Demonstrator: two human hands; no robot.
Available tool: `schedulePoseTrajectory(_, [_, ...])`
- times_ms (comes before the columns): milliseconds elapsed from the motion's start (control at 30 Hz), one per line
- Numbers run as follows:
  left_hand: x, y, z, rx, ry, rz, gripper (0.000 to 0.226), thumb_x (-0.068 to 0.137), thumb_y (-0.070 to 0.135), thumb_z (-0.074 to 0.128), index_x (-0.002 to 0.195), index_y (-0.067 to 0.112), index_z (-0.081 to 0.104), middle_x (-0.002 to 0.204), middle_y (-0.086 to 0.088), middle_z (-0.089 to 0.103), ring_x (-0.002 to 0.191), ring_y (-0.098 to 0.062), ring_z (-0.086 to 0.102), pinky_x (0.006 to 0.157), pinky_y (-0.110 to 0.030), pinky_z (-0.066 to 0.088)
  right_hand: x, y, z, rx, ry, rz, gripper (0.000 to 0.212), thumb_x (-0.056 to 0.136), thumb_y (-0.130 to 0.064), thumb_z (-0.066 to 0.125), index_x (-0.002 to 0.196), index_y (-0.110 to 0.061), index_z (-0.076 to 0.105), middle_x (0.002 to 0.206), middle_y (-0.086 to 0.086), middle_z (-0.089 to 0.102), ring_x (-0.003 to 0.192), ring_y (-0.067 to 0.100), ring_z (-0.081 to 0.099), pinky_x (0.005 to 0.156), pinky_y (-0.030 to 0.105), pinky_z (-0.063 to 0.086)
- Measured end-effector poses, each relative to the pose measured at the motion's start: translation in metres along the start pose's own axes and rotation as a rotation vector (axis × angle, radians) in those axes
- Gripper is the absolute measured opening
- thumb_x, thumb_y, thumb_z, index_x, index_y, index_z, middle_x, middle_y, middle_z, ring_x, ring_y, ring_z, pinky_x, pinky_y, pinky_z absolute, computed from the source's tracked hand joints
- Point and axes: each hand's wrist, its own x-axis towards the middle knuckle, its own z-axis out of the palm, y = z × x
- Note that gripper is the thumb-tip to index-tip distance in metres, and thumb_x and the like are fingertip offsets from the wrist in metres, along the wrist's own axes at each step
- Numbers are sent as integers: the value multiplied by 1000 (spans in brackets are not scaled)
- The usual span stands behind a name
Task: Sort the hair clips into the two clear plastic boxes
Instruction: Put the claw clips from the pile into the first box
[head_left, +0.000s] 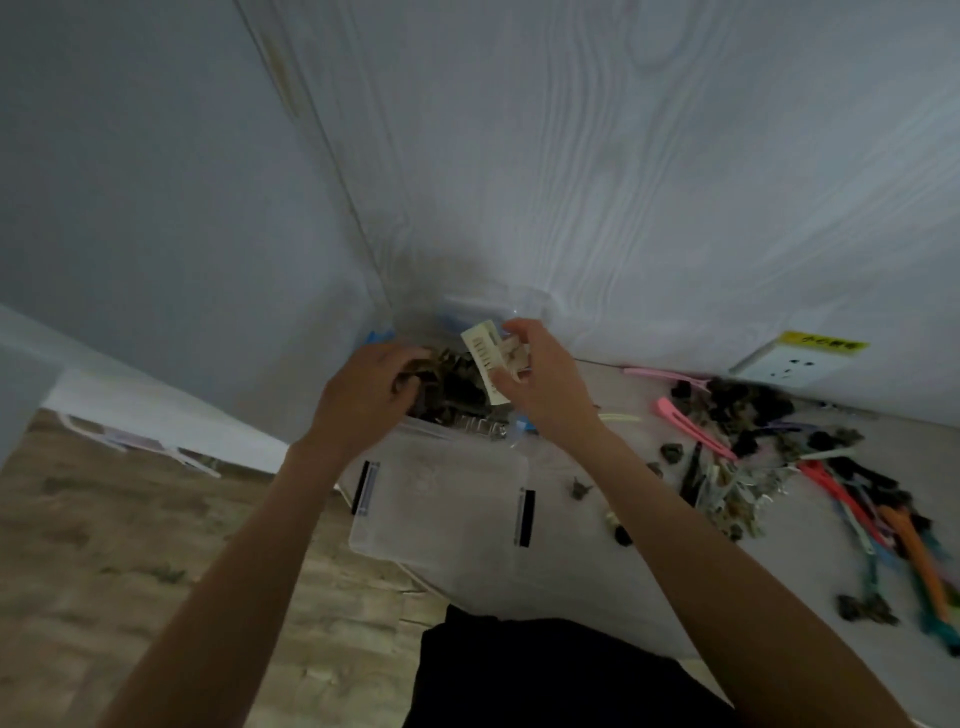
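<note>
The wall (623, 156) closes in behind the far box (457, 415); bare table (587, 457) separates it from the clip pile (753, 431)

A pale grey tabletop (613, 525) carries two clear plastic boxes (441, 499), a scattered pile of dark and coloured hair clips (779, 457), and long pink clips (691, 423).

Both bare forearms stretched forward, close together. Left hand (371, 382) palm-down, fingers curled downward. Right hand (540, 371) raised, thumb and fingers pinching.
</note>
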Motion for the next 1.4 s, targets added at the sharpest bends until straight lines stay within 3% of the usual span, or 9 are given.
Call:
schedulePoseTrajectory(233, [6, -2, 12, 80, -242, 35, 24, 90, 27, 56, 110, 19, 67, 113, -4, 66, 105, -24, 58, 82, -33, 47, 9, -13, 13, -192, 11, -154, 47, 78, -18, 70, 120, -12, 48, 121, 8, 53, 104, 24, 55, 69, 31, 47])
schedulePoseTrajectory(333, [3, -5, 13, 60, -305, 31, 30, 94, 31, 47, 109, 15, 66, 114, -6, 65, 102, -25, 60, 81, -38, 50, 30, -18, 21, -435, -35, -297, 52, 78, -12, 68, 126, -12, 47, 129, 9, 51, 111, 28, 52, 81, 34, 47])
schedulePoseTrajectory(467, [-2, -9, 14, -41, -117, -4, 23, 94, 21, 48, 110, 12, 62, 106, -9, 66, 92, -26, 62, 75, -37, 51, 47, -5, 35, -735, -333, -328, 67, 84, -28, 63, 141, -16, 31, 146, 6, 38, 136, 25, 30, 112, 37, 26])
schedulePoseTrajectory(633, [-6, -12, 18, -67, 30, -8, 26, 93, 18, 49, 117, 16, 58, 108, -6, 64, 92, -24, 59, 71, -30, 46, 29, 6, 48, -789, -138, -400, 58, 75, -27, 72, 128, -15, 52, 125, 5, 61, 118, 30, 52, 99, 41, 41])
schedulePoseTrajectory(733, [-7, -9, 18, -33, 127, -73, 27, 89, 13, 53, 116, 13, 58, 110, -11, 62, 100, -28, 55, 76, -35, 47, 24, 4, 59, -771, -16, -384, 33, 60, -12, 81, 90, -15, 68, 84, 2, 70, 76, 24, 62, 64, 30, 51])
schedulePoseTrajectory(833, [-12, -9, 19, -16, 165, -137, 35, 84, 7, 57, 119, 7, 56, 119, -17, 58, 113, -34, 48, 89, -42, 44, 26, -5, 64, -605, 29, -407, 19, 62, -7, 79, 71, -13, 63, 69, 3, 66, 64, 22, 61, 52, 23, 45])
schedulePoseTrajectory(1100, [-17, -17, 18, -141, 143, -199, 49, 87, 5, 51, 135, 9, 42, 128, -15, 52, 118, -30, 45, 96, -36, 38, 37, -13, 86, -621, -289, -384, 29, 93, -9, 47, 121, -6, 57, 118, 19, 61, 104, 33, 57, 85, 41, 48])
schedulePoseTrajectory(1300, [-15, -7, 16, -101, 198, -164, 44, 87, 9, 53, 131, 12, 47, 129, -11, 53, 121, -29, 43, 92, -37, 42, 19, -3, 67, -386, -168, -341, 42, 80, -13, 65, 121, -3, 56, 119, 24, 53, 106, 40, 49, 93, 46, 43])
schedulePoseTrajectory(1400, [-12, 16, 14, -130, 233, -61, 36, 89, 19, 50, 125, 14, 52, 123, -10, 57, 117, -27, 47, 94, -36, 42, -16, 8, 29, -319, -27, -300, 32, 85, -21, 58, 115, -10, 60, 123, 14, 54, 113, 26, 44, 98, 32, 35])
